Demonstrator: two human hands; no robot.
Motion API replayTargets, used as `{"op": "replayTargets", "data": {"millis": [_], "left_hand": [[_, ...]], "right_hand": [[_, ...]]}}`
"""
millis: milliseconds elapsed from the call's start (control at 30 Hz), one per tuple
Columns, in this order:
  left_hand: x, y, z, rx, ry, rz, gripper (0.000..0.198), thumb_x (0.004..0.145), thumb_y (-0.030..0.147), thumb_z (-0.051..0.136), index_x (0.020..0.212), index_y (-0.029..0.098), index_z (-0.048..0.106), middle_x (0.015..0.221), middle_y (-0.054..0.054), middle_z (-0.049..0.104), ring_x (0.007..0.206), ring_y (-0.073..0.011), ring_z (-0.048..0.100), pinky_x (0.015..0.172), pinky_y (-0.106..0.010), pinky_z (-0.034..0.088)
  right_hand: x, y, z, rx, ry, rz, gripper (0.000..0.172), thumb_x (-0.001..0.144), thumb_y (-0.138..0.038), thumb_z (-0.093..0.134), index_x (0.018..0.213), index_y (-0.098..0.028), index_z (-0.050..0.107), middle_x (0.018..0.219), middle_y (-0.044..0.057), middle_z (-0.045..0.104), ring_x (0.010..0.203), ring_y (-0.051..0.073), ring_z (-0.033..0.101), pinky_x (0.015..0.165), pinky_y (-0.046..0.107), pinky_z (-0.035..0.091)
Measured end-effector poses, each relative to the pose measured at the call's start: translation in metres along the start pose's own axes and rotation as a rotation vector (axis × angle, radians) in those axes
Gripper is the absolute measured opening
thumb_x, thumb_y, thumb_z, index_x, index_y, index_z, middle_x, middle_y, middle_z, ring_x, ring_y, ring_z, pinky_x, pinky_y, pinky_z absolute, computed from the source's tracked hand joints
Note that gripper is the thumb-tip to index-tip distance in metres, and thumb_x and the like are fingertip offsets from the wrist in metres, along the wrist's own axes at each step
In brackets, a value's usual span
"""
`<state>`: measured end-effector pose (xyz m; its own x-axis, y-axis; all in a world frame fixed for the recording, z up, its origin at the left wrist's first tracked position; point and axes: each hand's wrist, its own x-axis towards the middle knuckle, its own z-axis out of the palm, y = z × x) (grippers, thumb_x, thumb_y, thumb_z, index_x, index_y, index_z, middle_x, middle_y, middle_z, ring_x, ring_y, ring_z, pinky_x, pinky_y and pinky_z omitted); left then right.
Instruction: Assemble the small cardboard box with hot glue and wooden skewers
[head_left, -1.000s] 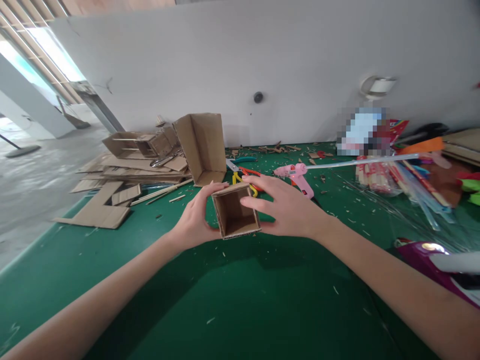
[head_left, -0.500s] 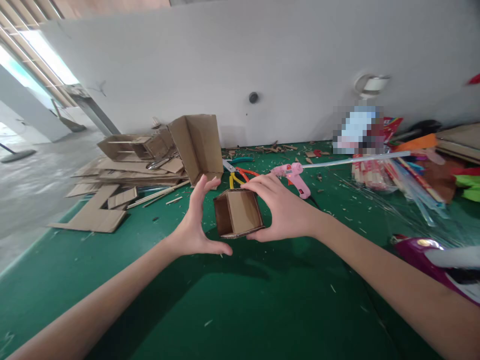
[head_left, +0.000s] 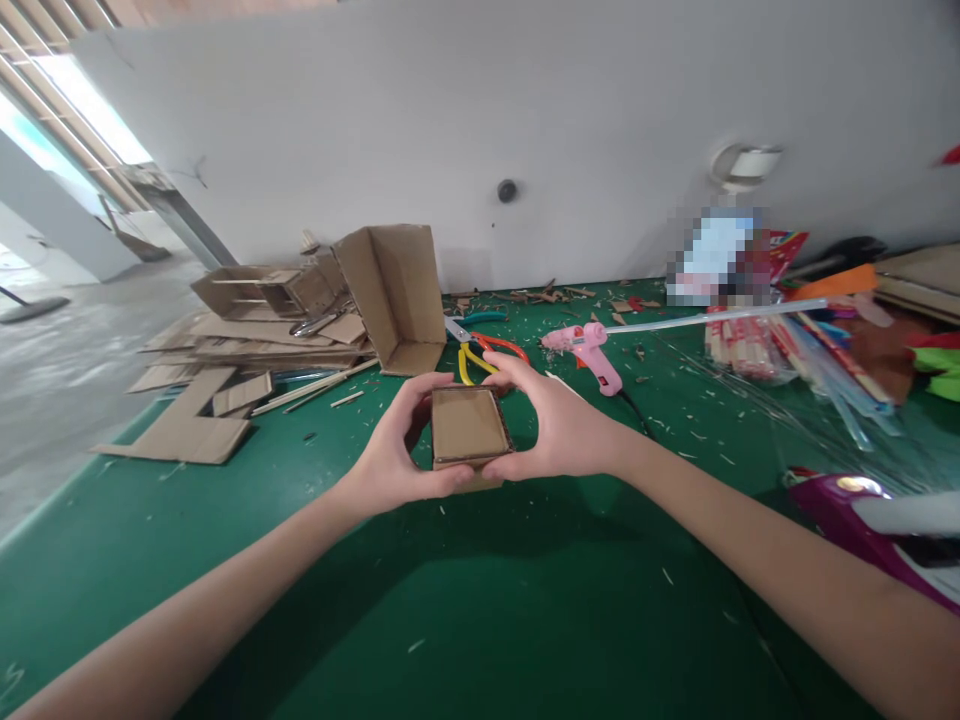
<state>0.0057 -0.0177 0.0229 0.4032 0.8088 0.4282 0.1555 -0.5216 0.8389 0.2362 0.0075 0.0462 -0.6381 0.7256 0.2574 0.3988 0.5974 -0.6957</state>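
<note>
Two bare hands clamp one small cardboard box [head_left: 469,425] between them, at the middle of the view and low over the green table [head_left: 450,620].

Left hand [head_left: 386,455]: fingers curled round the box's upper left corner, thumb pressed along its lower edge. Grip closed firmly on the box.

Right hand [head_left: 562,430]: fingers arched over the far top edge, thumb against the lower right corner. Grip likewise closed on the box.

The box presents a flat, closed face to the camera. Whether its underside touches the table cannot be told.

Surroundings: a larger open carton [head_left: 397,295] stands tilted behind the hands, against a low stack of cardboard sheets [head_left: 247,340] on its left. Scissors [head_left: 480,352] with orange and yellow handles lie just behind the right hand's fingertips. A pink glue gun [head_left: 589,348] lies near, to their right, apart from both hands. A bundle of sticks [head_left: 750,350] lies further right. Small scraps litter the table surface.
</note>
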Motion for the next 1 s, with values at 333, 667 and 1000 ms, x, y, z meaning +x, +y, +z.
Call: {"op": "replayTargets", "data": {"millis": [333,667,1000], "left_hand": [[0.001,0.002,0.003,-0.026,-0.012,0.011,0.049,0.068,0.032,0.078,0.108,0.020,0.052,0.116,-0.009,0.058,0.100,-0.0231,0.058,0.083,-0.032,0.049],[0.002,-0.007,-0.002,-0.168,0.080,-0.061,0.053,0.070,0.039,0.077,0.112,0.024,0.049,0.110,-0.005,0.058,0.098,-0.0210,0.058,0.082,-0.030,0.048],[0.007,-0.011,-0.021,-0.191,-0.061,-0.157,0.092,0.071,0.041,0.078,0.145,0.035,0.024,0.130,-0.009,0.049,0.118,-0.0287,0.051,0.100,-0.042,0.041]], "right_hand": [[-0.001,-0.001,0.006,0.027,0.048,0.061,0.107,0.060,-0.058,0.077,0.147,-0.020,0.027,0.134,0.015,0.054,0.125,0.032,0.050,0.102,0.051,0.042],[0.002,0.003,0.003,0.188,-0.024,0.071,0.110,0.069,-0.054,0.074,0.153,-0.026,0.009,0.151,0.012,0.037,0.137,0.027,0.038,0.110,0.049,0.036],[0.002,-0.010,-0.042,-0.432,-0.163,0.304,0.053,0.087,-0.055,0.048,0.123,-0.017,0.059,0.109,0.016,0.068,0.095,0.032,0.065,0.076,0.047,0.052]]}}
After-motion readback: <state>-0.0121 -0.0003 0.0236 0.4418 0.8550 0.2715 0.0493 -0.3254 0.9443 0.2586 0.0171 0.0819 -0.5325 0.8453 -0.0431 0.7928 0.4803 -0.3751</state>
